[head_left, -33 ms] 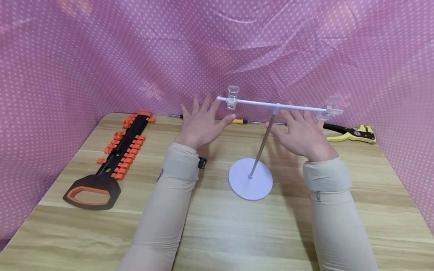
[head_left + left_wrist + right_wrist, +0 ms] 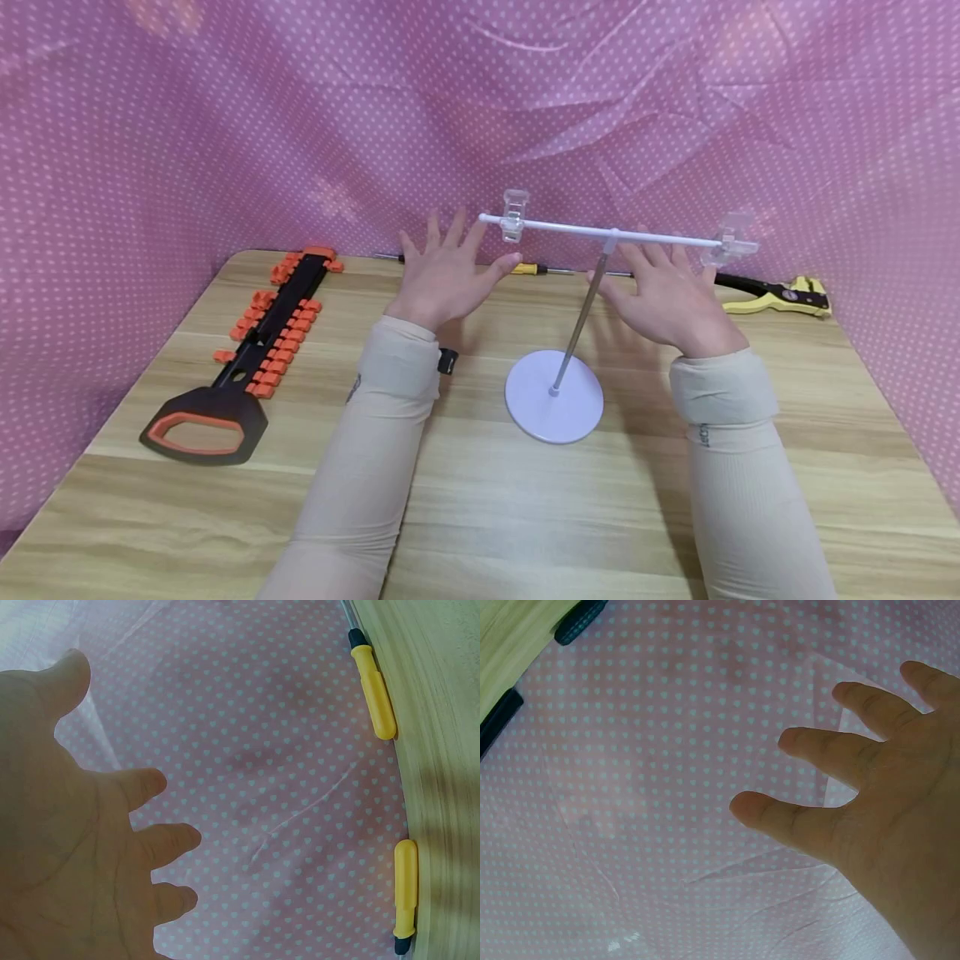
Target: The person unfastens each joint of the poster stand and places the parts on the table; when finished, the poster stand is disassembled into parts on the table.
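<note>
My left hand (image 2: pixel 444 282) is held over the back of the table with its fingers spread, gripping nothing. In the left wrist view its palm faces the camera, apart from two yellow-handled screwdrivers (image 2: pixel 406 889) near the table's back edge. My right hand (image 2: pixel 670 302) is spread too, behind the crossbar of a white display stand (image 2: pixel 553 421); it holds nothing. Two clear clips (image 2: pixel 513 215) sit on the bar's ends. Nearest the right hand is a yellow and black wire stripper (image 2: pixel 810 296), its handles partly hidden. Two black handle ends (image 2: pixel 581 621) show in the right wrist view.
A black rack (image 2: pixel 202 400) with a loop handle and several orange clips lies at the left of the wooden table (image 2: pixel 525 517). A small black object (image 2: pixel 447 361) shows beside the left sleeve. Pink dotted cloth (image 2: pixel 420 108) hangs behind and at both sides.
</note>
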Tool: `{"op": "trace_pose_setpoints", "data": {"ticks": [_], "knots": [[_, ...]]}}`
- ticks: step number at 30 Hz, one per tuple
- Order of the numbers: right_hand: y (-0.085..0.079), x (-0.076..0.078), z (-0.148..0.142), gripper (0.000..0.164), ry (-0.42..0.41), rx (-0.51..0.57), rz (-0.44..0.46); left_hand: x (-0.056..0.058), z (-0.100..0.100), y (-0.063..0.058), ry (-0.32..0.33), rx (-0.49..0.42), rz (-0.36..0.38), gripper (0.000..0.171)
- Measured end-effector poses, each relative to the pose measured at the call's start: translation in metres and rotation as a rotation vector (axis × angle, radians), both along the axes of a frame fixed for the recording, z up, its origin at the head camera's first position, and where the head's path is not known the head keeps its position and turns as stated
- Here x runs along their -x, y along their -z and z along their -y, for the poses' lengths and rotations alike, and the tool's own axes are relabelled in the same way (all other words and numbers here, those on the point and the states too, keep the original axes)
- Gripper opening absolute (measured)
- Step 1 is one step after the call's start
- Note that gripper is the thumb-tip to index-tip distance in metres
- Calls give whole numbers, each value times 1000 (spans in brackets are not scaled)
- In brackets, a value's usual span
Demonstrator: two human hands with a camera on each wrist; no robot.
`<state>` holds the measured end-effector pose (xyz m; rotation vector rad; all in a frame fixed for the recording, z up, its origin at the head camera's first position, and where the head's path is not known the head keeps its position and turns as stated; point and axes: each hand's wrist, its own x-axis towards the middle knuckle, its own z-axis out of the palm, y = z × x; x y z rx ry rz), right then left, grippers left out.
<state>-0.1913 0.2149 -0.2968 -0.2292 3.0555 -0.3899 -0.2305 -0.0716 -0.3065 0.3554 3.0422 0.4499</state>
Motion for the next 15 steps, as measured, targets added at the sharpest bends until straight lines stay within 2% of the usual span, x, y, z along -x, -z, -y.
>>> {"op": "trace_pose_setpoints", "data": {"ticks": [10,15], "knots": [[-3,-3,0,95,-11,12,-22,0,-1,-2,3,-10,-15,93],[-8,-6,2,85,-79,139,-50,1,-3,-3,27,-35,-39,89]]}}
